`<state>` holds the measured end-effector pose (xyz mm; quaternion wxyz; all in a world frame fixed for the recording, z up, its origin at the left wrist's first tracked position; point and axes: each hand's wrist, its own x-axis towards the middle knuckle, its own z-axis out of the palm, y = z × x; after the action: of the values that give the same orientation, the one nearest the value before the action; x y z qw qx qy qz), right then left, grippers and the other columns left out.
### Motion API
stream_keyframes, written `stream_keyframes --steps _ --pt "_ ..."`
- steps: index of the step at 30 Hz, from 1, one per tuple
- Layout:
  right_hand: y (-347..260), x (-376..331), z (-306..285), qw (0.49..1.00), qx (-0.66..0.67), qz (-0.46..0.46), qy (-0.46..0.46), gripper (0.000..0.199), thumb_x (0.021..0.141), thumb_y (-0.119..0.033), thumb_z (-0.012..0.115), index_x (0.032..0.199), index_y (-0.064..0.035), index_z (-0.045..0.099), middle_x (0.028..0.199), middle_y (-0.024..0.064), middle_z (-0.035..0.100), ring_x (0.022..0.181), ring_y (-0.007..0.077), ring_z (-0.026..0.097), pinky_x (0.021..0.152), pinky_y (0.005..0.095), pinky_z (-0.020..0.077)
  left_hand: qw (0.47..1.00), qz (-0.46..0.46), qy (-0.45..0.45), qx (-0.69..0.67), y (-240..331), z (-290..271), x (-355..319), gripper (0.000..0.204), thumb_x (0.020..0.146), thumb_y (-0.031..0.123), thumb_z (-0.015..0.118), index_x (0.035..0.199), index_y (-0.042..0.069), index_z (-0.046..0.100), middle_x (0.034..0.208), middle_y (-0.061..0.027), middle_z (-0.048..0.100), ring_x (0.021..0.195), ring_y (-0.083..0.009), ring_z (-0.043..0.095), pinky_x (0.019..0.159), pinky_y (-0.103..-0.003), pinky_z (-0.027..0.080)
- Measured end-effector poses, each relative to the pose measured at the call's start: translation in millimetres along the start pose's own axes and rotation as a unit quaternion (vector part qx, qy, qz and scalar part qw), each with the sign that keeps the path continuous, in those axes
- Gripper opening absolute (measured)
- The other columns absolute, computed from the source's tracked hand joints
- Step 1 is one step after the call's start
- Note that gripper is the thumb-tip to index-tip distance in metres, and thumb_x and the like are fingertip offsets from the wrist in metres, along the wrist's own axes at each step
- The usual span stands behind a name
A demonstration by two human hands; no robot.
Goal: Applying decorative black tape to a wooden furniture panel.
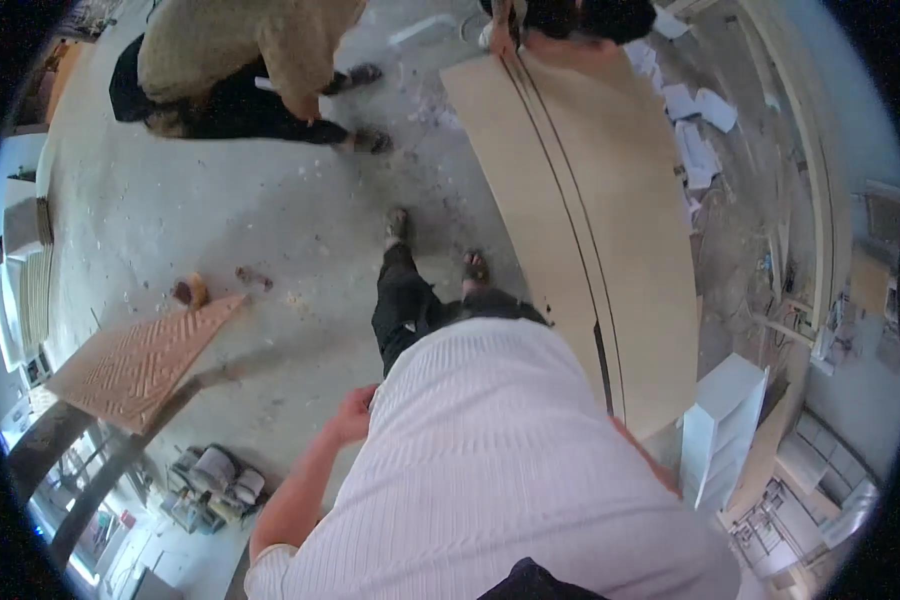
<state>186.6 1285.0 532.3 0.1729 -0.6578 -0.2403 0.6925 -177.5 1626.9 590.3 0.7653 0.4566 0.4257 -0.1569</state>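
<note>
Beside my left hip hangs my left hand (354,413), its fingers partly hidden against my dark trousers; nothing held shows. Only the skin of my right forearm (652,462) appears past my white ribbed shirt, and the right hand's fingers are hidden. That arm is nearest to a large tan board (640,230), which stretches away on my right. Two long dark lines run down its length, and a narrow black strip (602,362) lies along one of them near my side. At the far end, another person's hand (504,42) touches the board near these lines.
A second person in a tan top (220,50) bends over at the far left. A patterned reddish panel (155,360) stands at left, near a tape-like brown roll (192,291). White scraps (698,150) litter the floor beyond the board. A white shelf unit (722,430) stands at right.
</note>
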Motion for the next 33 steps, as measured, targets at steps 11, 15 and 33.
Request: stream_keyframes --steps 11,15,33 --pt "-92.5 53.4 41.6 0.991 0.084 -0.043 0.090 0.029 0.089 -0.017 0.067 0.112 -0.0007 0.070 0.105 0.0078 0.073 0.095 0.0181 0.067 0.085 0.0363 0.0516 0.989 -0.040 0.057 0.129 134.0 -192.1 110.7 0.030 0.096 0.029 0.054 0.098 0.001 0.068 0.083 -0.0049 0.067 0.074 -0.0163 0.062 0.069 -0.034 0.050" --pt "-100.6 56.1 60.0 0.984 0.119 -0.058 0.119 0.029 0.089 -0.017 0.068 0.112 -0.0005 0.070 0.104 0.0078 0.073 0.095 0.0178 0.067 0.085 0.0361 0.0516 0.896 0.050 -0.001 0.440 169.0 -194.7 148.3 0.060 0.096 0.053 0.052 0.104 -0.005 0.064 0.098 -0.0263 0.068 0.088 -0.0389 0.067 0.077 -0.042 0.051" --pt "49.6 -1.6 -68.3 0.975 0.139 -0.137 0.107 0.030 0.087 -0.015 0.070 0.113 0.0001 0.070 0.104 0.0079 0.073 0.095 0.0167 0.067 0.086 0.0351 0.0516 0.961 0.002 0.078 0.265 166.2 -22.9 208.5 0.061 0.094 0.057 0.057 0.090 -0.003 0.067 0.078 -0.0117 0.065 0.077 -0.0182 0.059 0.073 -0.034 0.048"
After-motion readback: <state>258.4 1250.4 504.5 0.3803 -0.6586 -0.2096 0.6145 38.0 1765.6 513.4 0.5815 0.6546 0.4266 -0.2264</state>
